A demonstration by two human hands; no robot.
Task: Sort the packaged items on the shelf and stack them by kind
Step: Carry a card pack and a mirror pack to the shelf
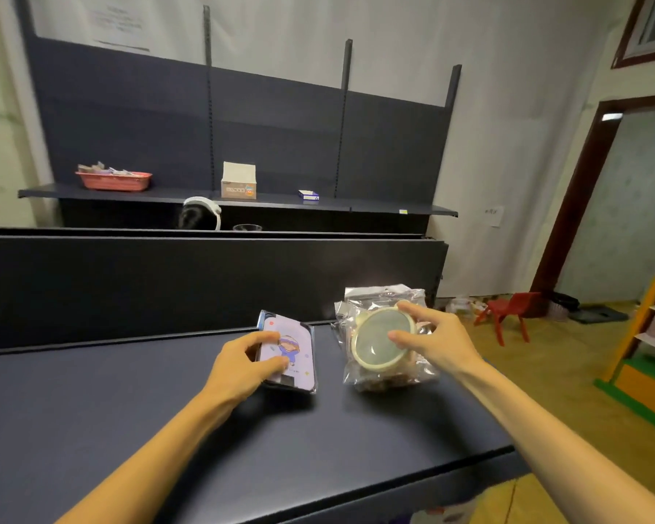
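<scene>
On the near dark shelf [129, 410], two packaged items were being held. The left hand [243, 363] was curled around the left edge of a flat case [295, 353] printed with a cartoon figure, lying on the shelf. Just to its right, the right hand [437, 340] was pinching a round lid [380, 340] inside a clear bag [384, 334], thumb and fingers on its right rim. On the far shelf [394, 209] a red basket [114, 180], a carton [239, 181] and a small blue box [308, 195] were set well apart.
</scene>
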